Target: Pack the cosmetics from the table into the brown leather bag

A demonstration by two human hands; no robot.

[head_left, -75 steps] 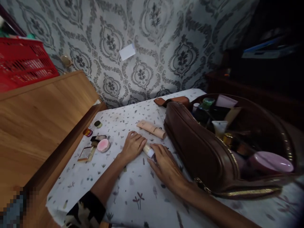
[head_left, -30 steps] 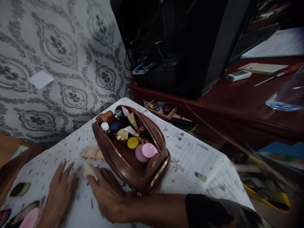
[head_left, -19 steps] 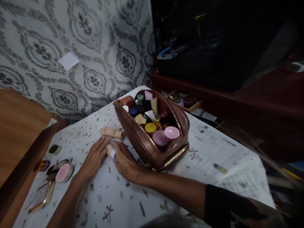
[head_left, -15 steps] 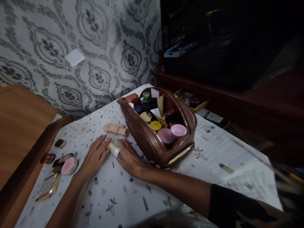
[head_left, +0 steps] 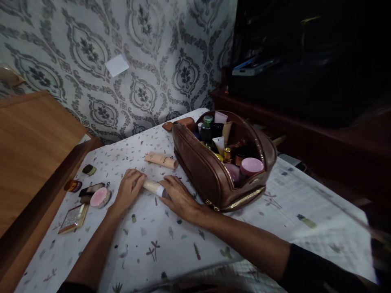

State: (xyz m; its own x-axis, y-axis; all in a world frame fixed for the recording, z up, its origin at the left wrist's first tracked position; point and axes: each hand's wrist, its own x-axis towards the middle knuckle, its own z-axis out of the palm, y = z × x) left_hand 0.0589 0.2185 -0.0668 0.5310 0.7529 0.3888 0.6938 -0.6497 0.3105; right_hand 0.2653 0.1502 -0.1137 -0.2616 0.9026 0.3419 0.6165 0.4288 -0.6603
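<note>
On the flower-printed tablecloth (head_left: 171, 244) lies a small cream tube with a white cap (head_left: 152, 187). My left hand (head_left: 130, 189) has its fingers curled round the tube's left end. Against the capped right end rests my right hand (head_left: 180, 197), its fingers stretched flat on the cloth. Just right of that hand stands an open brown zip bag (head_left: 210, 177) packed with several jars, bottles and tubes. A longer peach tube (head_left: 161, 160) lies on the cloth behind my hands.
Left of my left hand lie a pink round compact (head_left: 100, 197), a gold-edged palette (head_left: 73, 217) and two small pots (head_left: 72, 185). A wooden cabinet (head_left: 30, 138) borders the table's left side, a dark wooden unit (head_left: 305, 122) the right. Patterned wallpaper is behind.
The view has swung left and down, so the bag sits further right. My left hand went from lying flat beside the tube to curling round its end. My right hand stayed at the cap.
</note>
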